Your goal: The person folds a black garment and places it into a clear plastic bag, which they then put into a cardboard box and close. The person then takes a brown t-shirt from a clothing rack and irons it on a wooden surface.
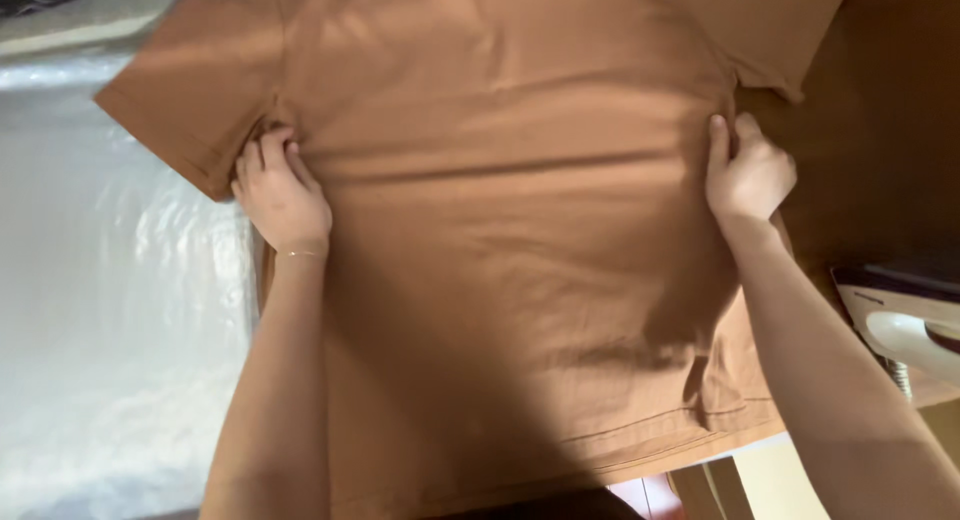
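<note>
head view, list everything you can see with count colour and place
t-shirt: one, brown, spread flat across the middle, sleeves toward the top corners
plastic sheet: one, clear and shiny, over the surface on the left
iron: one, white with dark trim, at the right edge, only partly in view
wood surface: one, dark brown, upper right beside the shirt
bracelet: one, thin, on the left wrist
left hand: one, pinching the shirt at the seam under the left-side sleeve
right hand: one, pinching the shirt at the seam under the right-side sleeve
</note>
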